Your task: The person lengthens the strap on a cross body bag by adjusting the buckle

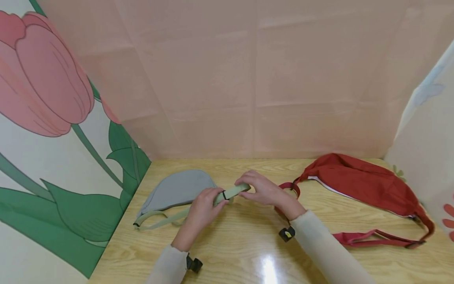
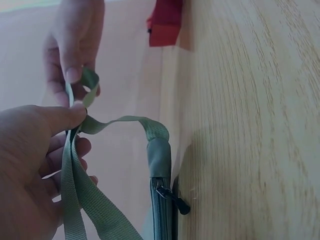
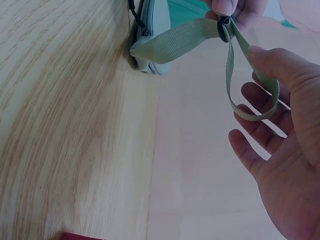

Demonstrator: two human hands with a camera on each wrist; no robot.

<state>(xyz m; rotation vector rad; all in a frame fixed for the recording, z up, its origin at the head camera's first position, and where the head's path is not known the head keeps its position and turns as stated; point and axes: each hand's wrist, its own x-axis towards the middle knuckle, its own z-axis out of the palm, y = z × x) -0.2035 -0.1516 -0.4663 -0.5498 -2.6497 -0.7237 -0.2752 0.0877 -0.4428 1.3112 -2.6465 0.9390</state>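
Observation:
A grey waist bag (image 1: 179,187) lies on the table at the left, its light green webbing strap (image 1: 233,191) raised off the table. My left hand (image 1: 203,209) pinches the strap beside a black slider buckle (image 1: 224,195). To its right, my right hand (image 1: 264,190) holds the looped end of the strap between thumb and fingers. In the right wrist view that strap loop (image 3: 230,80) hangs down past the fingers from the buckle. The left wrist view shows the bag's dark zipper (image 2: 160,205) below the strap; part of the buckle is hidden by the left thumb.
A red waist bag (image 1: 361,185) lies on the right of the wooden table (image 1: 227,244), its red strap (image 1: 376,238) spread toward the front and partly behind my right forearm. A pinkish sheet (image 1: 255,79) stands behind, with a tulip-patterned panel (image 1: 53,79) at the left.

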